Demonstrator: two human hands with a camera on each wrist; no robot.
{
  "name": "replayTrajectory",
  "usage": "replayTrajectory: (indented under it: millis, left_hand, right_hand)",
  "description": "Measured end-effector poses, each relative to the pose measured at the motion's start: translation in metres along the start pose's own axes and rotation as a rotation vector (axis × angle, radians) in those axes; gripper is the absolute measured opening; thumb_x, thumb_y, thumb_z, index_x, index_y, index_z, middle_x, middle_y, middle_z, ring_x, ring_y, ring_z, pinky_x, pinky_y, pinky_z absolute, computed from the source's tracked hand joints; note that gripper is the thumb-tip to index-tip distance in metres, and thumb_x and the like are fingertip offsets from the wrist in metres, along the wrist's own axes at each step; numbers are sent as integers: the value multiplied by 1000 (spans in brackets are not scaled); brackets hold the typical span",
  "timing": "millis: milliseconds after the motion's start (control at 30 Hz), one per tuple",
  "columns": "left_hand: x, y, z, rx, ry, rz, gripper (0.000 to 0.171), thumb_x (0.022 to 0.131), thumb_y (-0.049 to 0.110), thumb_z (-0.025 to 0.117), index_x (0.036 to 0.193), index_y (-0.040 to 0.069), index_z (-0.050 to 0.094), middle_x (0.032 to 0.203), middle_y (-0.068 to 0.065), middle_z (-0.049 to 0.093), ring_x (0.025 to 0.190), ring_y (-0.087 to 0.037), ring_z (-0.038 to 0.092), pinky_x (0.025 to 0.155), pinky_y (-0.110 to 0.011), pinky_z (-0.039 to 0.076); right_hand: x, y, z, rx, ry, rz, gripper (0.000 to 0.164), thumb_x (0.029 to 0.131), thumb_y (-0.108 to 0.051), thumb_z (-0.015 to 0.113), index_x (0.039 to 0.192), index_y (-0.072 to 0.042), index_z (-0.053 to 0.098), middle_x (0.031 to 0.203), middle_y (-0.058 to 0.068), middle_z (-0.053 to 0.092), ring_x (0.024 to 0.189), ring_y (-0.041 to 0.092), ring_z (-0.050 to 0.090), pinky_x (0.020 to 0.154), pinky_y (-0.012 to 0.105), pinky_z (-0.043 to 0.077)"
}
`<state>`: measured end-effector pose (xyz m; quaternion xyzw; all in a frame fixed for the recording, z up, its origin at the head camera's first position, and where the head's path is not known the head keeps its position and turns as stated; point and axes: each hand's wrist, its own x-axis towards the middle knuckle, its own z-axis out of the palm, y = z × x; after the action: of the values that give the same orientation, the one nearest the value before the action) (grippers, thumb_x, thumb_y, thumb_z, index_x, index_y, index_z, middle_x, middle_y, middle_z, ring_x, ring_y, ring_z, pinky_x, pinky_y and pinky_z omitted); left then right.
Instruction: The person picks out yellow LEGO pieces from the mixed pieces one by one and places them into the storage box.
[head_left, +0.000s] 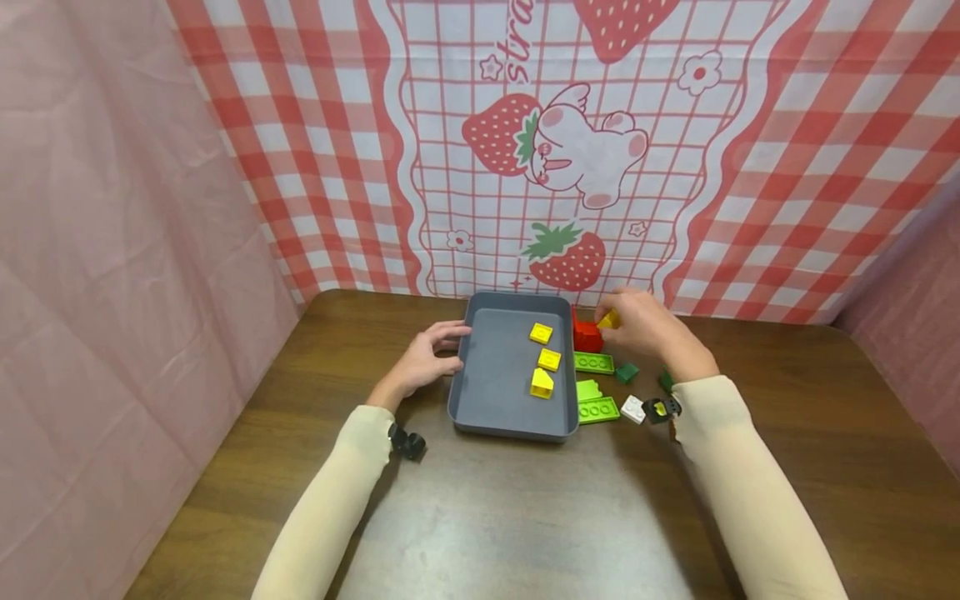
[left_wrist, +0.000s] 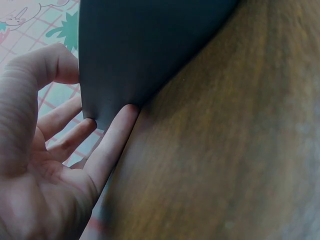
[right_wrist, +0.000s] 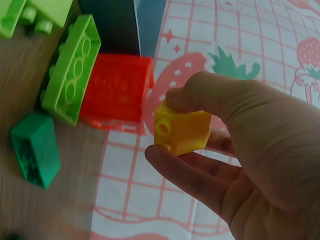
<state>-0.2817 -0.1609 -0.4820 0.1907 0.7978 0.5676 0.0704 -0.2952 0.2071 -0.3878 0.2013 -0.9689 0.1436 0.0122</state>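
Observation:
My right hand (head_left: 641,323) pinches a yellow toy brick (right_wrist: 182,127) between thumb and fingers, just right of a red block (right_wrist: 117,90). Fingers of my left hand (head_left: 422,358) touch the left wall of a grey tray (head_left: 487,421); in the left wrist view the fingertips press on its dark side (left_wrist: 135,50). Three yellow bricks lie in the tray's right half: a flat one (head_left: 541,333), another flat one (head_left: 549,360) and a sloped one (head_left: 542,384).
Right of the tray lie light green bricks (head_left: 597,410), a dark green brick (head_left: 626,372) and a white brick (head_left: 633,409). Another dark green piece (head_left: 666,382) is partly hidden by the right wrist. A checked strawberry cloth (head_left: 337,167) hangs behind the wooden table (head_left: 510,517).

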Motion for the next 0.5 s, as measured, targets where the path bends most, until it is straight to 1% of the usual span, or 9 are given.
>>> replayTrajectory:
  millis: [67, 167, 333, 400, 500]
  left_hand:
    - [0, 0, 0, 2, 2, -1, 58, 84, -4, 65, 141, 1, 55, 158, -16, 38, 130, -40, 51, 86, -46, 63]
    - [0, 0, 0, 1, -1, -2, 58, 84, -4, 66, 141, 1, 55, 158, -15, 38, 131, -40, 51, 87, -46, 63]
    - [0, 0, 0, -16, -6, 4, 57, 84, -5, 66, 140, 1, 56, 158, -16, 38, 131, -42, 50, 89, -53, 60]
    - [0, 0, 0, -21, -5, 5, 57, 84, -5, 66, 140, 1, 56, 158, -16, 38, 131, -42, 50, 90, -54, 60]
    - [0, -1, 0, -18, -2, 6, 57, 84, -4, 66, 140, 1, 56, 158, -16, 38, 131, -42, 51, 89, -51, 61]
  right_hand:
    - [2, -5, 2, -5, -11, -6, 18, 82, -12, 73, 100, -10, 72, 99, 9, 63, 88, 28, 56, 75, 44, 57]
    - [4, -12, 4, -9, -24, -18, 17, 84, -12, 72, 101, -10, 71, 101, 8, 62, 88, 28, 56, 74, 43, 57]
    - [6, -20, 6, 12, -34, -21, 23, 83, -13, 77, 105, -11, 70, 105, 6, 64, 92, 26, 56, 78, 42, 60]
    - [8, -24, 6, 4, -39, -25, 23, 83, -14, 78, 105, -11, 70, 106, 5, 64, 93, 26, 56, 79, 42, 60]
    - [12, -29, 7, -23, -56, -39, 23, 84, -15, 77, 106, -11, 71, 107, 5, 63, 93, 25, 56, 80, 42, 60]
